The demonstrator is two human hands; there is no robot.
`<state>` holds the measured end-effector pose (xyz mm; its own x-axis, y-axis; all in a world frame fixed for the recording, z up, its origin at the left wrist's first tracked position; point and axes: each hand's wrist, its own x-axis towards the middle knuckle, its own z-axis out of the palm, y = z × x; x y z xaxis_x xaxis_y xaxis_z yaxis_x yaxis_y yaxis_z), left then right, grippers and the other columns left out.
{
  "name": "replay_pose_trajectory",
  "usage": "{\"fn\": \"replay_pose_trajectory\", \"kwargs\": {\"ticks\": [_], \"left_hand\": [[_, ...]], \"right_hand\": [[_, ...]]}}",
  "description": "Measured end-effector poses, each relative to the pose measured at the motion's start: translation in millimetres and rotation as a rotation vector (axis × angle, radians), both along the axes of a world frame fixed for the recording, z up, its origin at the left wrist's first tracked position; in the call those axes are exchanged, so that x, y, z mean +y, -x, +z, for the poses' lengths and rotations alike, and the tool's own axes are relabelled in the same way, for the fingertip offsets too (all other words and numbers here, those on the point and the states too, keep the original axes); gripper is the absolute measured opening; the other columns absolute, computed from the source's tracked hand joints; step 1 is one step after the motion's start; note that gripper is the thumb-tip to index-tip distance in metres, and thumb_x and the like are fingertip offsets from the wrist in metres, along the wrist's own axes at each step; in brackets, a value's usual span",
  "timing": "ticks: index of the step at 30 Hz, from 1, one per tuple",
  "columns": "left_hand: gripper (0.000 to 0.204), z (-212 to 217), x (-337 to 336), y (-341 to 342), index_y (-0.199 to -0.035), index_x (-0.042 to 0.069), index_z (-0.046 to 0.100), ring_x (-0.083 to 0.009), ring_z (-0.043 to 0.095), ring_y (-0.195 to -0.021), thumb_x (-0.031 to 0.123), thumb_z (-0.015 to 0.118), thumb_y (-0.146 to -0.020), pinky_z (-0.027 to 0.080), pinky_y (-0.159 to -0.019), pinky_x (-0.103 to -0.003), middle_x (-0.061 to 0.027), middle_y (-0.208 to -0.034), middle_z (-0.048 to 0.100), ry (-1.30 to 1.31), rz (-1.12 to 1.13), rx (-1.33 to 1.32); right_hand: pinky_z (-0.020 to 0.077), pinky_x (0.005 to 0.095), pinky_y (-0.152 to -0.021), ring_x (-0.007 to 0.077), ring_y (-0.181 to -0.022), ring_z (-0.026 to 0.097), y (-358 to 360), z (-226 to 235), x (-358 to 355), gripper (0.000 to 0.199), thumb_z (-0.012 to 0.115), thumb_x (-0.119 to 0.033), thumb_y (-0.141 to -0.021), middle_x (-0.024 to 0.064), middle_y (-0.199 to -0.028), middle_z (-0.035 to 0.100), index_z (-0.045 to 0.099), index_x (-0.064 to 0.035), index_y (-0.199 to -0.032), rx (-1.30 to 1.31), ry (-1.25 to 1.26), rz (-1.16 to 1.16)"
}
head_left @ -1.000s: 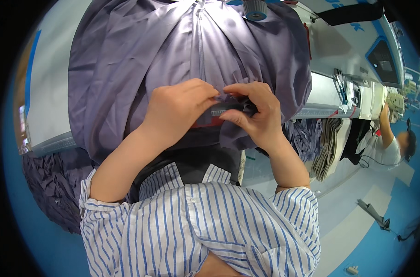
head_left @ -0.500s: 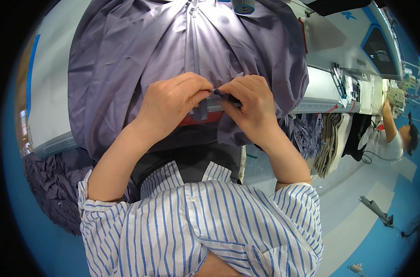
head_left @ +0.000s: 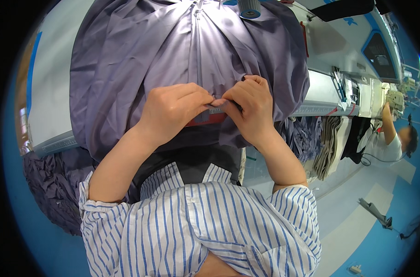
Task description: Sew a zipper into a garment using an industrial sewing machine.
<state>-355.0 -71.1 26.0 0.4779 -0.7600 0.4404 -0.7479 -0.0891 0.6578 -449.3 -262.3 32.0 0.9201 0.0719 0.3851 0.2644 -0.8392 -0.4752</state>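
A large piece of purple-grey fabric (head_left: 122,69) spreads in folds over the sewing table and hangs past its front edge. Down its middle runs a zipper (head_left: 199,51), reaching from the lit spot under the machine toward my fingers. My left hand (head_left: 173,108) pinches the near edge of the fabric between thumb and fingers. Close beside it, my right hand (head_left: 251,106) pinches the same edge, the fingertips of both hands almost meeting. The bit of cloth between them is mostly hidden by my fingers.
A sewing machine (head_left: 325,44) stands at the back right, its grey knob (head_left: 249,10) above the fabric. Scissors (head_left: 340,85) lie on the table's right side. Folded cloth pieces (head_left: 327,143) hang beyond. Crumpled purple fabric (head_left: 53,189) is at the left. Another person (head_left: 387,138) works far right.
Both hands' fingertips have come closer together and slightly nearer to me. The dangling zipper end seen below my fingers earlier is now mostly hidden.
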Motion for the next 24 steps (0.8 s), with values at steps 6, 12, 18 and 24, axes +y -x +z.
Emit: {"fn": "replay_pose_trajectory", "kwargs": {"ticks": [6,12,18,24], "left_hand": [[0.015,-6.9,4.7,4.4,-0.080,0.008,0.067,-0.0176,0.065,-0.063,0.011,0.077,-0.069,0.050,-0.053,-0.029,-0.0019,-0.079,0.068,0.106,-0.034,-0.256],[0.018,-3.0,12.4,6.6,-0.084,0.008,0.069,-0.0178,0.065,-0.071,0.014,0.078,-0.070,0.050,-0.058,-0.029,-0.0018,-0.088,0.069,0.077,-0.017,-0.209],[0.017,-0.6,25.2,11.4,-0.087,0.006,0.071,-0.0196,0.065,-0.091,0.013,0.077,-0.073,0.052,-0.075,-0.032,-0.0028,-0.095,0.070,-0.048,0.020,-0.388],[0.013,-7.4,21.8,8.8,-0.086,0.006,0.072,-0.0164,0.066,-0.083,0.009,0.075,-0.073,0.050,-0.071,-0.030,-0.0007,-0.089,0.069,0.069,0.002,-0.480]], "right_hand": [[0.0418,0.0491,-0.105,0.0257,-0.110,0.063,6.7,-12.9,4.8,0.046,0.082,-0.018,-0.068,0.0064,-0.111,0.065,0.068,-0.0087,-0.111,-0.203,-0.076,0.193],[0.0490,0.0448,-0.097,0.0223,-0.102,0.066,1.7,-20.7,5.5,0.033,0.078,-0.014,-0.068,0.0050,-0.105,0.069,0.071,-0.0059,-0.100,-0.216,0.019,0.195],[0.0546,0.0390,-0.088,0.0213,-0.098,0.070,-2.1,-17.6,3.1,0.026,0.074,-0.016,-0.069,0.0039,-0.102,0.073,0.074,-0.0069,-0.094,-0.257,-0.016,0.222],[0.0545,0.0373,-0.076,0.0249,-0.096,0.070,-2.1,-16.4,2.9,0.031,0.076,-0.012,-0.067,0.0087,-0.103,0.071,0.071,-0.0019,-0.095,-0.301,-0.037,0.247]]}}
